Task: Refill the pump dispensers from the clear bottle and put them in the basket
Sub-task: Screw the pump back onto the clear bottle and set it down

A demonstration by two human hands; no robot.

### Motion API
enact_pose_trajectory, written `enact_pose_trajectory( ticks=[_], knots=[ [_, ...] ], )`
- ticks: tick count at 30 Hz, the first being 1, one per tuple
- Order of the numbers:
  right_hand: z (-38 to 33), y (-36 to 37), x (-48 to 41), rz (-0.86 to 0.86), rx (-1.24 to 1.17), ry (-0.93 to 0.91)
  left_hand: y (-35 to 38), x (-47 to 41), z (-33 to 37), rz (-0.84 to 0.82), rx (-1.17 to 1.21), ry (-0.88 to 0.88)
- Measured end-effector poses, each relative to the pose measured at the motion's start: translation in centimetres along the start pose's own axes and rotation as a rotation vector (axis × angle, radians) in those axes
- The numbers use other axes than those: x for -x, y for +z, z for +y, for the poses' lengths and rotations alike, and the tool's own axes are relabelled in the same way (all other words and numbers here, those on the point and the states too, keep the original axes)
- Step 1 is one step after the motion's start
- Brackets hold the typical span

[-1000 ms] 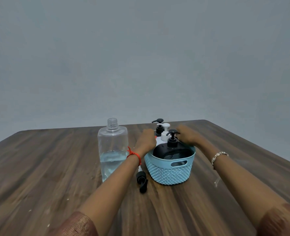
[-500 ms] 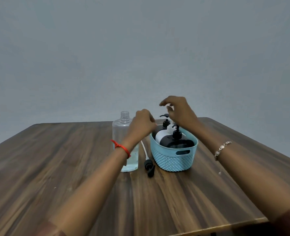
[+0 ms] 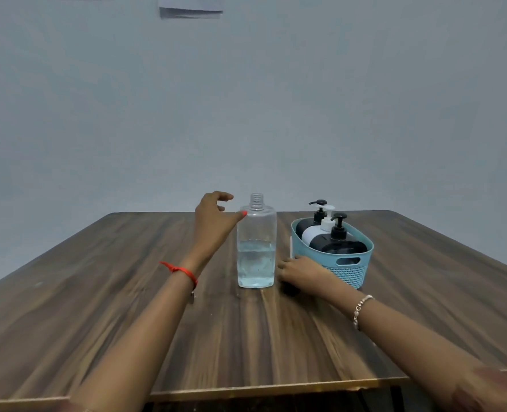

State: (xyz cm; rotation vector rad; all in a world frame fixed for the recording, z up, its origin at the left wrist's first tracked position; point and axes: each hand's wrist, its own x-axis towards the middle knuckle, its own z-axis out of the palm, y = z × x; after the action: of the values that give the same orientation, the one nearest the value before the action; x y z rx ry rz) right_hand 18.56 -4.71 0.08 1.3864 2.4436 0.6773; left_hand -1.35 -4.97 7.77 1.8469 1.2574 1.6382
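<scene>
Left hand [image 3: 213,215], fingers spread and holding nothing, beside the shoulder of the uncapped clear bottle [image 3: 256,245] — upright on the wooden bench [image 3: 97,292], about half full. Right hand [image 3: 298,270] lies low between bottle and blue basket [image 3: 347,267]; its grip cannot be told. Three pump dispensers [image 3: 340,236] stand inside the basket.

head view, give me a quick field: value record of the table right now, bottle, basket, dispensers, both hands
surface: wooden table
clear bottle: upright, uncapped, roughly half full of clear liquid
basket: light blue, right of the bottle
pump dispensers: three in the basket, two black, one white, pumps on
left hand: open, at the bottle's upper left, thumb by its shoulder, no grip yet
right hand: low on the table between bottle and basket, over a dark object; grip unclear
</scene>
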Motion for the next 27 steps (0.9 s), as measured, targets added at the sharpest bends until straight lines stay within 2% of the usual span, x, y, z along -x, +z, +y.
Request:
enact_pose_trajectory(
  ticks=[5,9,14,17,21,24,27],
  knots=[
    [0.8,0.8,-0.4,-0.032,-0.168,-0.039,0.3,-0.1,-2.2,-0.043,0.006,-0.038],
    [1.7,1.1,-0.4,0.092,-0.465,-0.054,0.7,-0.4,-3.1,-0.128,0.037,-0.118],
    [3.8,-5.7,2.6,0.535,-0.987,0.089,0.9,-1.0,-3.7,-0.237,0.075,-0.212],
    [6.0,-9.9,3.0,0.868,-1.143,0.27,1.3,-1.1,-3.6,-0.296,0.121,-0.24],
    [8.8,-14.9,2.5,1.304,-1.331,0.41,1.9,-1.0,-2.9,-0.337,0.151,-0.226],
    [10.1,-17.6,2.3,1.468,-1.336,0.425,2.2,-1.1,-2.6,-0.351,0.163,-0.212],
    [10.7,-19.4,1.7,1.513,-1.321,0.412,2.3,-1.4,-2.4,-0.358,0.143,-0.203]
  ],
)
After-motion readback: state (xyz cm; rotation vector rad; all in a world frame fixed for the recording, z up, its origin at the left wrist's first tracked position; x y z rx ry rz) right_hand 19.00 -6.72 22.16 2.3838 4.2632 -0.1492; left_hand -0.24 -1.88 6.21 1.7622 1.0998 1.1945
